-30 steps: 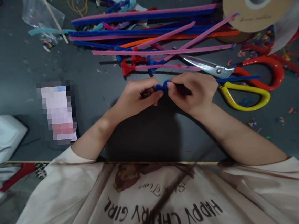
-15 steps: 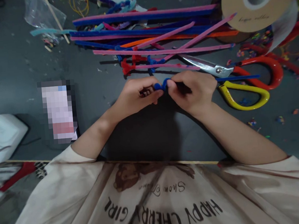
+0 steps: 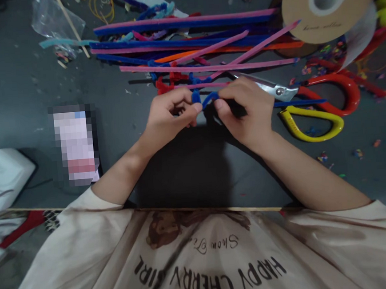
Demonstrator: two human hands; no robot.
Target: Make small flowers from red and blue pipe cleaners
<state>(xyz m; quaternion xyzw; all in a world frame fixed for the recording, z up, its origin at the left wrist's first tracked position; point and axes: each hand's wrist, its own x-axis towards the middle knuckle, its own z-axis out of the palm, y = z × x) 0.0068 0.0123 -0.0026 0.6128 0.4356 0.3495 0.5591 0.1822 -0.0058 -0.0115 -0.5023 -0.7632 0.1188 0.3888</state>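
Thumb and forefinger of the left hand [image 3: 168, 113] are pinched together on the short end of a blue pipe cleaner [image 3: 211, 98], a stub poking up above the thumb. Across a small gap, the right hand [image 3: 252, 108] has its own thumb and finger closed on the same strip, it seems, the other fingers curled in. So there's our piece: held up between the two hands, in front of the chest, its straight tail running out past the right wrist toward the scissors [image 3: 287, 92].

How far along? The bend at the short end is made, by the look of it; the long tail is unworked. Just beyond the knuckles lie red twists [image 3: 164, 87] and blue twists [image 3: 199, 78], already shaped, while the pink pipe cleaners [image 3: 207, 67] are mostly straight and untouched.

Wider now: a cardboard spool [image 3: 294, 5] at the far right, with a line of small script too blurred to read. Over on the left, a phone [image 3: 75, 140], its screen blocked out, and a white charger [image 3: 10, 174], no legible label. And on the shirt [image 3: 98, 259], upside down, bold capitals: "HAPPY CHERRY GIRL", with "Show Ti" in script, the remainder lost in a fold.
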